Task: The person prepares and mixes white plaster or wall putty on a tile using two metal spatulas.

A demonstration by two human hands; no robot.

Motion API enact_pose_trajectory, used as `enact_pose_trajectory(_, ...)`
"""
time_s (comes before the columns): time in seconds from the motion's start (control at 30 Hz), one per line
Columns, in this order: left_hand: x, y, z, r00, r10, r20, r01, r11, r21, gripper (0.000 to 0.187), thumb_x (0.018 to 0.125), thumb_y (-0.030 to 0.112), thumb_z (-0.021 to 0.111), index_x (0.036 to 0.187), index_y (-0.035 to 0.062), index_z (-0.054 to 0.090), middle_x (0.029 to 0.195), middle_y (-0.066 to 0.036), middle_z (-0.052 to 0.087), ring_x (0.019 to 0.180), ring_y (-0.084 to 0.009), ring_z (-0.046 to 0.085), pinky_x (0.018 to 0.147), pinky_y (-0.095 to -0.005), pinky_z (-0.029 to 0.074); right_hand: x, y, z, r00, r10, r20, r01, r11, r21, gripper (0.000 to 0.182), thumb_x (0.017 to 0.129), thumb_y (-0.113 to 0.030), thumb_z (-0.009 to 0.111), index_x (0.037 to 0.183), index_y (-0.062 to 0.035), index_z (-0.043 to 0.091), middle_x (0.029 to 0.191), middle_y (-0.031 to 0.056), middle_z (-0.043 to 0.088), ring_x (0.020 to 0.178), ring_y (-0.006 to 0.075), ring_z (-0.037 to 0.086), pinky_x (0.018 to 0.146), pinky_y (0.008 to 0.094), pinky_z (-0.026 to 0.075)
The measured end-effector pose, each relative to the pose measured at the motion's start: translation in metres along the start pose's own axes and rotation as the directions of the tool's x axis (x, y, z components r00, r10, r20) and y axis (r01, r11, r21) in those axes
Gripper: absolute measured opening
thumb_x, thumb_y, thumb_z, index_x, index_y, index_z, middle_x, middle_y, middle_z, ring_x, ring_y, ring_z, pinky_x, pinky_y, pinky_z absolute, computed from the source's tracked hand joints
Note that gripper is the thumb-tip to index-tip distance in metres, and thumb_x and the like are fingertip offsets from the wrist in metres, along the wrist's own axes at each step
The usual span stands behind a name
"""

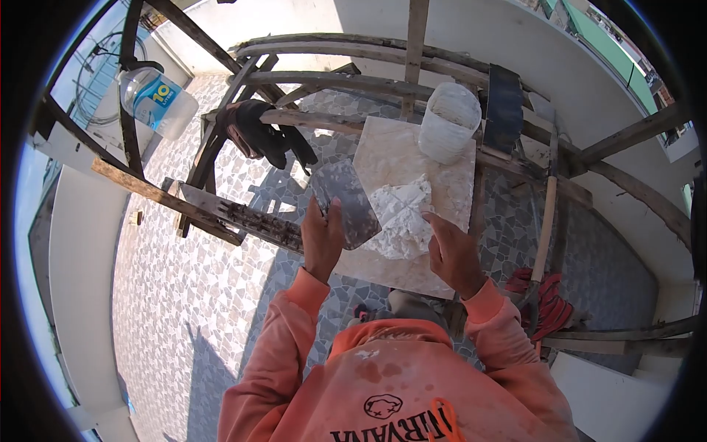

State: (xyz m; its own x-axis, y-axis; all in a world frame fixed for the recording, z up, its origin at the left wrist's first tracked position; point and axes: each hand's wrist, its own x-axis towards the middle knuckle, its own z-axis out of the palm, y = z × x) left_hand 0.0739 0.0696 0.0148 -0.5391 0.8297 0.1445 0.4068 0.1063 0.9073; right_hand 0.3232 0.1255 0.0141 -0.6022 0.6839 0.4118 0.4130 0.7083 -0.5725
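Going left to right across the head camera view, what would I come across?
Clear plastic bottle, dark bundle, flat grey plate in the left hand, mound of white paste, whitish container, curved dark panel, red striped cloth.

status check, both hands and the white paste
Left hand gripping metal plate; right hand at white paste, grip unclear; paste heaped on board, tub beyond it.
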Motion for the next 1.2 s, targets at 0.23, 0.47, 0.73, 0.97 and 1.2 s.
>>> enact_pose_trajectory(0.23,0.007,-0.009,0.021,0.986,-0.163,0.041,0.160,0.986,0.049,0.025,0.096,0.014,0.050,0.110,-0.0067,0.055,0.085,-0.023,0.065,0.078,-0.0366,0.063,0.074,-0.0449,0.046,-0.032,-0.035,0.032,0.981,-0.195,0.014,0.196,0.978,-0.078,0.044,0.086,-0.001,0.060,0.128,0.0066,0.047,0.121,0.0247,0.060,0.114,0.0374,0.061,0.099,0.0449,0.050)
enact_pose_trajectory(0.47,0.000,-0.020,0.027,0.984,-0.032,0.176,0.028,0.999,0.024,0.027,0.096,0.017,0.051,0.102,-0.0091,0.054,0.082,-0.028,0.062,0.079,-0.0442,0.062,0.071,-0.0483,0.045,-0.020,-0.005,0.049,0.974,-0.224,0.019,0.225,0.974,-0.033,0.037,0.087,-0.002,0.060,0.122,0.0047,0.050,0.115,0.0228,0.062,0.106,0.0367,0.063,0.095,0.0436,0.052)
enact_pose_trajectory(0.73,-0.025,0.013,0.008,0.926,-0.149,0.348,0.091,0.980,0.176,0.028,0.095,0.019,0.053,0.099,-0.0090,0.056,0.072,-0.025,0.060,0.064,-0.0368,0.060,0.061,-0.0450,0.043,0.010,0.043,0.067,0.998,-0.053,-0.040,0.052,0.998,-0.036,0.039,0.083,0.003,0.058,0.121,0.0002,0.054,0.100,0.0219,0.066,0.085,0.0388,0.067,0.073,0.0450,0.056)
enact_pose_trajectory(0.97,-0.035,-0.036,-0.008,0.873,-0.317,0.372,0.424,0.869,-0.254,0.021,0.097,0.017,0.053,0.102,-0.0016,0.061,0.082,-0.005,0.066,0.066,-0.0145,0.061,0.059,-0.0302,0.046,0.014,0.065,0.040,0.738,0.675,-0.004,-0.579,0.637,0.509,0.010,0.091,-0.008,0.052,0.092,-0.0004,0.060,0.063,0.0055,0.056,0.055,0.0210,0.054,0.054,0.0323,0.039)
enact_pose_trajectory(1.2,-0.045,-0.031,0.014,0.599,-0.531,0.599,0.793,0.494,-0.356,0.022,0.097,0.018,0.053,0.107,-0.0009,0.059,0.088,-0.004,0.066,0.071,-0.0108,0.064,0.063,-0.0243,0.052,0.018,0.068,0.027,0.523,0.713,0.467,-0.526,-0.161,0.835,0.009,0.094,-0.013,0.055,0.094,-0.0053,0.060,0.083,0.0006,0.057,0.069,0.0108,0.053,0.057,0.0287,0.044)
